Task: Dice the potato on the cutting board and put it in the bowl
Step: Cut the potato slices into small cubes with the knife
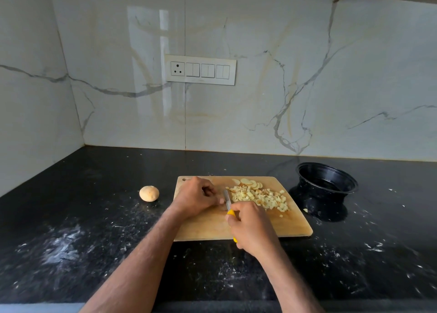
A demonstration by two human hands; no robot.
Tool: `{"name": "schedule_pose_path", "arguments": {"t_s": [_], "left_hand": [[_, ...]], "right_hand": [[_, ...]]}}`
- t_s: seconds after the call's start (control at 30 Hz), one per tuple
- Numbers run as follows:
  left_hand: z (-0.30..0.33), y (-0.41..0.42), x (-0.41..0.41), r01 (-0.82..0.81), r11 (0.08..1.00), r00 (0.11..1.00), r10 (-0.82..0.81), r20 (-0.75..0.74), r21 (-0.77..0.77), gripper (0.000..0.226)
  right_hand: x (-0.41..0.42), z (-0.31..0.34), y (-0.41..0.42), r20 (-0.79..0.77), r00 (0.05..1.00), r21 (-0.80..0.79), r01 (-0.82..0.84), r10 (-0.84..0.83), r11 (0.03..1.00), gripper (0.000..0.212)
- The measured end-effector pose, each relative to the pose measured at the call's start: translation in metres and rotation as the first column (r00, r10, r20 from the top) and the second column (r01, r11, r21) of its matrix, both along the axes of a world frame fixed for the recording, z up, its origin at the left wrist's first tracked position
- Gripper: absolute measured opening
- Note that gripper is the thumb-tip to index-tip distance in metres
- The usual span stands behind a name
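So there's a whole potato (149,193) sitting untouched on the tabletop (71,218) left of the cutting board (205,227), and the left hand (196,195) has its grip curled over whatever piece is left, though I can't really see it. Right hand (250,225) has its grip wrapped around the yellow-handled knife (228,204), mid-cut I'd guess. Most of the dicing looks done: a pile of diced potato (260,198) plus a few slices (248,183) still on the board, and the black bowl (327,179) off to the right looks empty.

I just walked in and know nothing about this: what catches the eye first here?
Two hands meet on a wooden cutting board: the right hand grips a yellow-handled knife, the left hand steadies something beside it. Right of the blade lies a pile of diced potato, and a black bowl sits further right.
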State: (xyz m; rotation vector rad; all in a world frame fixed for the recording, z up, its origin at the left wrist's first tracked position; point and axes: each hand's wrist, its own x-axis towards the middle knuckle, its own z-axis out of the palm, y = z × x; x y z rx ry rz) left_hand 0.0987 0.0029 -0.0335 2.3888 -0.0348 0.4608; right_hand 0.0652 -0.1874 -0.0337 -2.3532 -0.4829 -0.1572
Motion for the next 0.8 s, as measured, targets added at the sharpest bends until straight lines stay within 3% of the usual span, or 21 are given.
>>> {"name": "schedule_pose_path", "arguments": {"t_s": [0.17,0.27,0.47,0.67,0.8], "left_hand": [[0.0,-0.001,0.002,-0.024,0.999,0.999,0.023,-0.04,-0.027,0.021],[0.0,-0.001,0.002,-0.062,0.997,0.998,0.061,-0.031,-0.045,0.024],[0.0,-0.005,0.004,-0.088,0.996,0.996,0.089,-0.014,0.034,0.019],[-0.001,0.0,0.004,-0.066,0.997,0.997,0.067,0.044,-0.026,0.011],[-0.002,-0.001,0.004,-0.047,0.999,0.999,0.047,0.026,0.007,0.017]], "right_hand": [[0.001,-0.005,-0.005,-0.018,0.997,0.046,-0.079,0.08,0.996,0.028],[0.007,-0.009,-0.011,-0.082,0.992,0.167,-0.08,0.095,0.983,0.026],[0.007,-0.011,-0.009,-0.051,0.995,0.29,-0.071,0.089,0.954,0.027],[0.014,0.0,0.005,0.288,0.958,0.099,-0.021,-0.009,0.995,0.032],[0.025,0.0,-0.001,0.332,0.943,-0.01,-0.037,0.038,0.999,0.038]]}}
